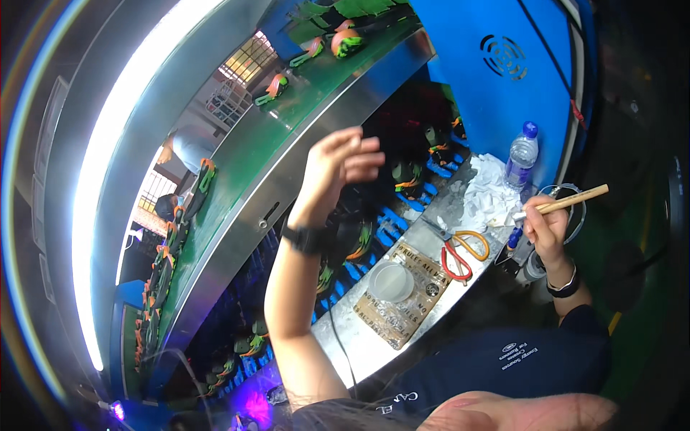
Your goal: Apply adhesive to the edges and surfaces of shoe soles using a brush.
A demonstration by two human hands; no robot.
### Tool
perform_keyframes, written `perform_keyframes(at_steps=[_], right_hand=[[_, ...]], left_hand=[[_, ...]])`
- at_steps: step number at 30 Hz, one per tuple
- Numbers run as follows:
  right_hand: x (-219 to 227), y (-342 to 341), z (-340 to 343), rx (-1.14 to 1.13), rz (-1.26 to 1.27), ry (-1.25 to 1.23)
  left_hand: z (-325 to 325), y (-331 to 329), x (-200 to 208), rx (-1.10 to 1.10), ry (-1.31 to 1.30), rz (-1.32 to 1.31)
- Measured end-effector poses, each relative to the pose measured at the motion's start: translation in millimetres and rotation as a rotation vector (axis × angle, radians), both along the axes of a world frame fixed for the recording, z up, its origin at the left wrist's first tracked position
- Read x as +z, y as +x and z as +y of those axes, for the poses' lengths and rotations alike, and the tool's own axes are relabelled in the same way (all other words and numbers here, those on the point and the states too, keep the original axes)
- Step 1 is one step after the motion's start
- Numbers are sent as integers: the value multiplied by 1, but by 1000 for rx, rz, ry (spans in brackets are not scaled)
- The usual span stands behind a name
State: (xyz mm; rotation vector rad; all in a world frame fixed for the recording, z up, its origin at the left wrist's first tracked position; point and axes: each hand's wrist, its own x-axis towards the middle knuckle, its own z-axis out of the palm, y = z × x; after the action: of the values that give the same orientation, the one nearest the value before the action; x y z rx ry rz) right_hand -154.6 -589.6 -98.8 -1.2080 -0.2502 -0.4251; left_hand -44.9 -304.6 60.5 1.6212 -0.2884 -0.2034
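My left hand (348, 158) is raised in front of the metal edge of a green conveyor belt (248, 154). Its fingers are apart and somewhat blurred, with nothing in them. At the right, my right hand (546, 228) is closed round a brush (575, 200) with a pale wooden handle and a whitish tip. That tip points left, close to a crumpled white cloth (489, 190). Scissors (463, 255) with red and orange handles lie left of this hand. A clear plastic cup (390, 281) stands on a printed brown card (399, 327) on the bench.
A water bottle (522, 154) stands beside the cloth, against a blue machine housing (474, 57). Orange, black and green shoes (273, 87) lie along the belt. Below it, dark shoe parts sit on blue holders (392, 228). A person (190, 147) is beyond the belt.
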Motion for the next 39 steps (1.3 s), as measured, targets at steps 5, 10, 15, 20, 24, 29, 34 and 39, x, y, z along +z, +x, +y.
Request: perform_keyframes(at_steps=[5, 10, 15, 20, 24, 29, 34, 39], right_hand=[[-10, 15, 18, 36, 10, -54], [-21, 31, 26, 24, 35, -73], [-29, 39, 26, -59, 50, -106], [-40, 47, 26, -136, 80, -122], [-40, 51, 25, -141, 74, -117], [-33, 58, 41, -90, 124, -133], [-29, 63, 53, 6, 140, -111], [-28, 67, 69, 140, 112, -81]], left_hand=[[114, -33, 37, 307, 212, -235], [267, -19, 96, 866, 708, -187], [402, 28, 83, 1143, 1557, -406], [460, 93, 62, 1044, 1683, -112], [488, 103, 54, 913, 1847, 98], [421, 79, 61, 847, 1792, 135], [375, 22, 77, 685, 1657, 66], [295, -62, 88, 624, 1530, -90]])
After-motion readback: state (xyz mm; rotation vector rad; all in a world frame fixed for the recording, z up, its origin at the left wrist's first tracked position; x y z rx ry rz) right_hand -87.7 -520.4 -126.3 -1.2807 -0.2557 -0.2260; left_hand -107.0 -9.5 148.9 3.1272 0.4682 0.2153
